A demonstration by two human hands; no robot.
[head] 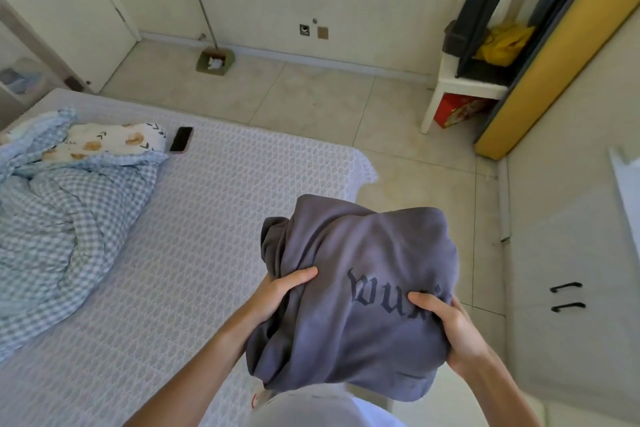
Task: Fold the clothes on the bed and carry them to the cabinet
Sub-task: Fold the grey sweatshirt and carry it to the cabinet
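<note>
A folded grey-purple sweatshirt (360,253) with dark gothic lettering hangs in the air over the bed's right edge. My left hand (277,291) grips its left side, thumb on top. On the right side my right hand (450,326) holds it the same way, thumb over the lettering. The bed (194,218) with its white lattice cover lies to the left and below. A white cabinet (568,253) with two black handles stands at the right, doors closed.
A blue checked quilt (59,218) and a patterned pillow (114,142) lie bunched at the bed's left. A black phone (181,139) rests on the cover. A dustpan (214,61) leans at the far wall. A white stool (464,83) with bags stands beside a yellow door.
</note>
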